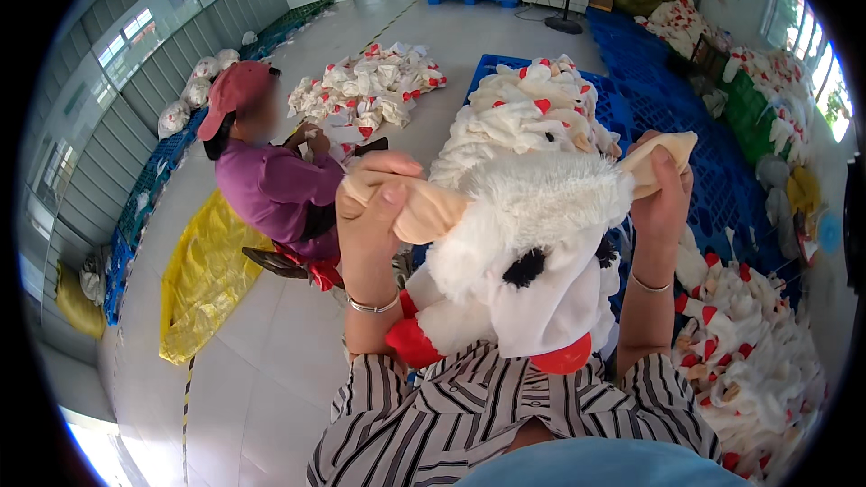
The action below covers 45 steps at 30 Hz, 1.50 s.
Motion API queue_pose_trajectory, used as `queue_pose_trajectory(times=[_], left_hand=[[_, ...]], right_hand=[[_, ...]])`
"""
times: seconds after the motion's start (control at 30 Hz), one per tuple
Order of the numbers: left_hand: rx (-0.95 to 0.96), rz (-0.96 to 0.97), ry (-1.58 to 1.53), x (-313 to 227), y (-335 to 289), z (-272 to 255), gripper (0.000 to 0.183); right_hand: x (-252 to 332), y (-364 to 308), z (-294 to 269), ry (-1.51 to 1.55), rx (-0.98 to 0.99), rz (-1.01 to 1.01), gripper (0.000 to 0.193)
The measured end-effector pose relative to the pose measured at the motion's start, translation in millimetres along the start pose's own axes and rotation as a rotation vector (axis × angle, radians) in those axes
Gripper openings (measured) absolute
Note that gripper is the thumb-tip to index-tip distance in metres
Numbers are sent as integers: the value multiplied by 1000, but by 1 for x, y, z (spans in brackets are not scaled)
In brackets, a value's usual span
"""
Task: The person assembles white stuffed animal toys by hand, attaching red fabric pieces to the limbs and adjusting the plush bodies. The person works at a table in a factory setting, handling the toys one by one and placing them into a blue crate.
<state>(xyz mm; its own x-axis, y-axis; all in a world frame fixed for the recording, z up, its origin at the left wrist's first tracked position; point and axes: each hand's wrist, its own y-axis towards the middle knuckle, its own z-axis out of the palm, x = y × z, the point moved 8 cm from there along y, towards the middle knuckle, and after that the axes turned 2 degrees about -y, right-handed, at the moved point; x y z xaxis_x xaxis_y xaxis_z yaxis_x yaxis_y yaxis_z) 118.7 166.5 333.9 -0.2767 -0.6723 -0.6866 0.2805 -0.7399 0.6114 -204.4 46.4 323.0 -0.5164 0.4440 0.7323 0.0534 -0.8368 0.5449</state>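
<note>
Held up in front of my chest is a white plush sheep (541,216) with shaggy fur on its head, black eye patches, peach-coloured ears and red hooves. My left hand (374,203) pinches its left-side ear (431,209) between thumb and fingers. The opposite ear (658,162) is gripped by my right hand (663,194), so both ears are spread outward. The head hangs between my hands, its muzzle pointing down toward my striped shirt. Part of the body is hidden behind the head.
Behind the sheep, a pile of white plush pieces (514,108) lies on blue pallets (636,113). More heaps lie at right (753,352) and on the floor (370,95). A co-worker in a purple top (271,180) sits at left beside a yellow plastic sheet (212,271).
</note>
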Motion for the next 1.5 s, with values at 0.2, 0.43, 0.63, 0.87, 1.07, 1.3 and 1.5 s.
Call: queue_pose_trajectory(times=[0.2, 0.43, 0.63, 0.87, 1.07, 1.3, 1.5], left_hand=[[239, -322, 103, 66, -26, -20, 24], [376, -451, 94, 84, -41, 0, 33], [631, -350, 130, 84, -63, 28, 23], [241, -332, 66, 78, -65, -20, 21], [470, -595, 536, 138, -66, -54, 23], [519, -39, 853, 102, -44, 34, 47], [682, -620, 719, 169, -63, 68, 38]], right_hand=[[-98, -17, -44, 25, -164, 343, 27], [-123, -32, -47, 68, -231, 359, 27], [-120, -39, -45, -149, -296, 310, 26], [-89, -43, -51, -272, -330, 255, 24], [-87, -52, -75, -304, -361, 245, 23], [-101, -32, -31, -333, -135, 229, 25], [-77, 3, -7, -394, -179, 20, 25]])
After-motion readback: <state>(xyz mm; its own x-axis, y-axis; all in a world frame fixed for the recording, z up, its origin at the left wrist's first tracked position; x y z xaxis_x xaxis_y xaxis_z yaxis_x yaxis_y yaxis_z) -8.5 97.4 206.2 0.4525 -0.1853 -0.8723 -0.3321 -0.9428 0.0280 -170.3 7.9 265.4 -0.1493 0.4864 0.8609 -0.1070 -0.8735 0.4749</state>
